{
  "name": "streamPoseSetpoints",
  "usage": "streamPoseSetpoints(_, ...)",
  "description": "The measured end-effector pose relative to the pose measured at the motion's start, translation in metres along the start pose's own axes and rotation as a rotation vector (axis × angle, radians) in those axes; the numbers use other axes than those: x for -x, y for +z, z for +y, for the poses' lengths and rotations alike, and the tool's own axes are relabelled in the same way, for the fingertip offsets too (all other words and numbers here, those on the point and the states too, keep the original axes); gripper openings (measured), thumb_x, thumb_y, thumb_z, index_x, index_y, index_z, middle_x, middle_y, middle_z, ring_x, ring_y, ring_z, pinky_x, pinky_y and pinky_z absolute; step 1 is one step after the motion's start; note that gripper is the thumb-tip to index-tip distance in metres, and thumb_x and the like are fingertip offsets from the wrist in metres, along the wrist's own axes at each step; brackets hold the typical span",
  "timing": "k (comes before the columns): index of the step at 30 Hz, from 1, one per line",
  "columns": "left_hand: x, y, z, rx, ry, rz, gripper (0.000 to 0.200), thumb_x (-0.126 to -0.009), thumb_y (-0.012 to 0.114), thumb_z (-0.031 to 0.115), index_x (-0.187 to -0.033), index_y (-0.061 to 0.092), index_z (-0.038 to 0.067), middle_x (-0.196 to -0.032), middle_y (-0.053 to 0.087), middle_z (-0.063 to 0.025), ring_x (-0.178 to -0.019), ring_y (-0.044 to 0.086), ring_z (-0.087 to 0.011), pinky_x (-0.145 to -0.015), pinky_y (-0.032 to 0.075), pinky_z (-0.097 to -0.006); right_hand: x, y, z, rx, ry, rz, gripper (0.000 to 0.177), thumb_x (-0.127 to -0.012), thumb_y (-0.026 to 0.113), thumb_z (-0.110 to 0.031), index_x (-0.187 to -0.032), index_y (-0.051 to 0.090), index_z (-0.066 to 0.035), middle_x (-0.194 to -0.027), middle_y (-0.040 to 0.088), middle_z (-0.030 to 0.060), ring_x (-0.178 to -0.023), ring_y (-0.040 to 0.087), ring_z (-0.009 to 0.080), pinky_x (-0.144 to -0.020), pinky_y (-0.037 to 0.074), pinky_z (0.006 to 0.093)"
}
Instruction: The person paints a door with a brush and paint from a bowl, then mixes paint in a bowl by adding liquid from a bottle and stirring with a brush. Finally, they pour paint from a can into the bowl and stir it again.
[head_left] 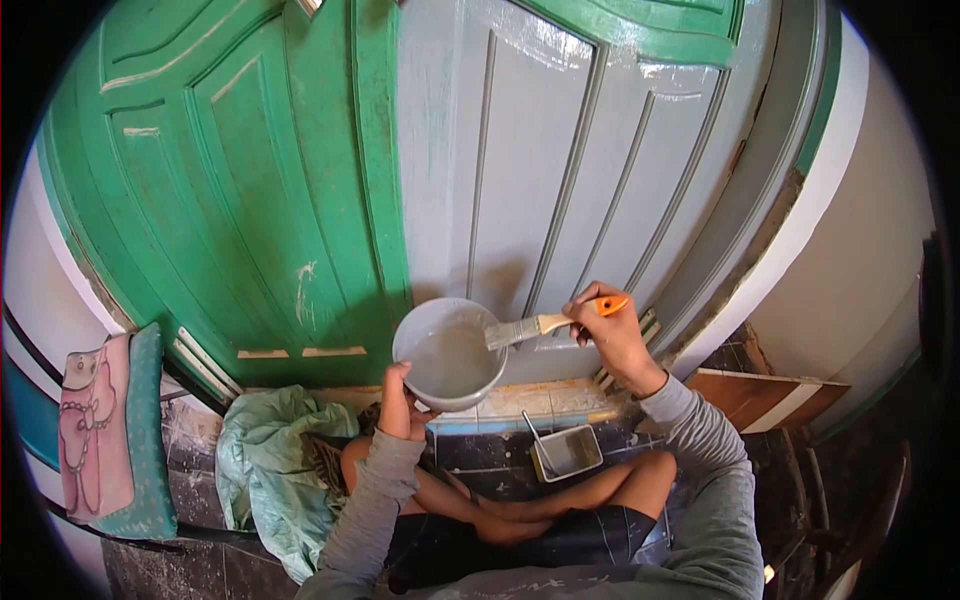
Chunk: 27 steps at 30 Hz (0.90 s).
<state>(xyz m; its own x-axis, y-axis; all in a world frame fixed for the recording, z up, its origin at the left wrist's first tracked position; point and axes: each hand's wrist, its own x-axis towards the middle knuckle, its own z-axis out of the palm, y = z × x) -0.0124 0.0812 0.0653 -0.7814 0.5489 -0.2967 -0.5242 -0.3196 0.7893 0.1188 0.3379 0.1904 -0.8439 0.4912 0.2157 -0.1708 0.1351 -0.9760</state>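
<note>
My left hand holds a light grey bowl by its left and lower side, with the thumb at the rim. Grey paint lies inside it. In my right hand is a paintbrush with an orange-tipped wooden handle, its bristles at the bowl's right rim. Behind the bowl stands a door panel coated grey, with green at its top. The door panel beside it on the left is green.
A small rectangular tray with a handled tool sits on the dark tiled floor near my crossed legs. Green crumpled sheeting lies at the left, beside a pink and teal cushion. A brown board rests at the right.
</note>
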Motion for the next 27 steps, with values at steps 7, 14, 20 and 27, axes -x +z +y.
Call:
streamPoseSetpoints(7,0.008,0.007,0.009,-0.033,0.015,-0.02,0.076,-0.083,0.049,0.066,-0.14,0.047,0.016,-0.131,0.058,-0.0045,-0.11,0.058,-0.0225,-0.079,0.048,-0.0376,0.003,0.0,-0.001,-0.055,-0.002,0.051,0.01,-0.086,0.07,-0.004,-0.087,0.061,0.001,-0.072,0.064,0.0052,-0.059,0.061,0.0102,-0.049,0.047,0.023)
streamPoseSetpoints(14,0.005,0.004,0.013,-0.026,-0.018,-0.048,0.082,-0.079,0.05,0.068,-0.144,0.043,0.018,-0.141,0.05,-0.0057,-0.122,0.051,-0.0265,-0.09,0.043,-0.0468,0.005,0.003,0.001,-0.113,0.022,0.082,0.009,-0.087,0.069,-0.004,-0.085,0.061,-0.001,-0.073,0.064,0.0061,-0.06,0.06,0.0114,-0.051,0.046,0.024)
streamPoseSetpoints(20,0.013,0.011,0.026,0.012,-0.01,-0.039,0.082,-0.078,0.051,0.067,-0.144,0.044,0.019,-0.143,0.049,-0.0054,-0.125,0.048,-0.0271,-0.097,0.039,-0.0527,-0.005,0.006,-0.005,-0.214,0.123,0.106,0.009,-0.092,0.064,-0.01,-0.09,0.061,-0.001,-0.081,0.065,0.0066,-0.066,0.059,0.0097,-0.056,0.046,0.022)
streamPoseSetpoints(27,0.014,0.002,0.028,0.015,0.01,-0.061,0.075,-0.081,0.05,0.065,-0.141,0.047,0.02,-0.14,0.051,-0.0051,-0.12,0.052,-0.0258,-0.088,0.045,-0.0465,-0.058,0.031,-0.086,-0.24,-0.337,0.09,0.014,-0.094,0.062,-0.011,-0.097,0.064,0.002,-0.082,0.066,0.0076,-0.07,0.06,0.0101,-0.061,0.048,0.0224)
